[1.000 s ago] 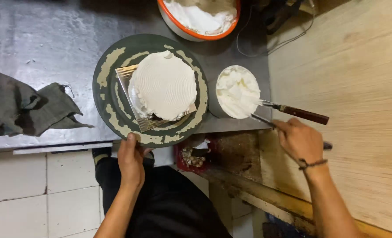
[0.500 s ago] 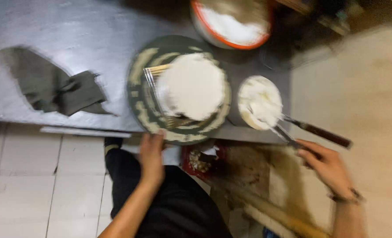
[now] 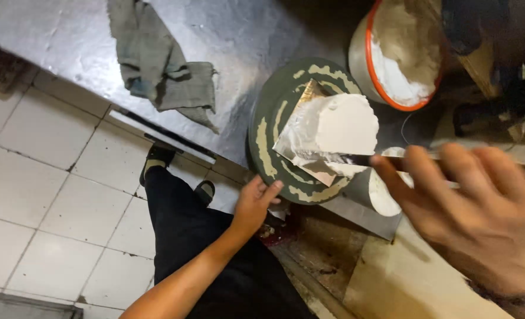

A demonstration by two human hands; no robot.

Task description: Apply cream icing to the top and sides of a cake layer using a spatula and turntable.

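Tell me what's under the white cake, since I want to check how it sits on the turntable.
Under the white cake lies a shiny square board on the dark green turntable. The board's middle is covered by the cake.

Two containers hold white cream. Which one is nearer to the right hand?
The small white bowl, partly hidden under the right hand. The big orange-rimmed bucket stands farther away, beyond the cake.

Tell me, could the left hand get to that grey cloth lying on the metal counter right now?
Probably yes. The left hand rests at the near edge of the dark turntable, holding nothing, and the grey cloth lies further along the metal counter on that same side. Nothing stands between them.
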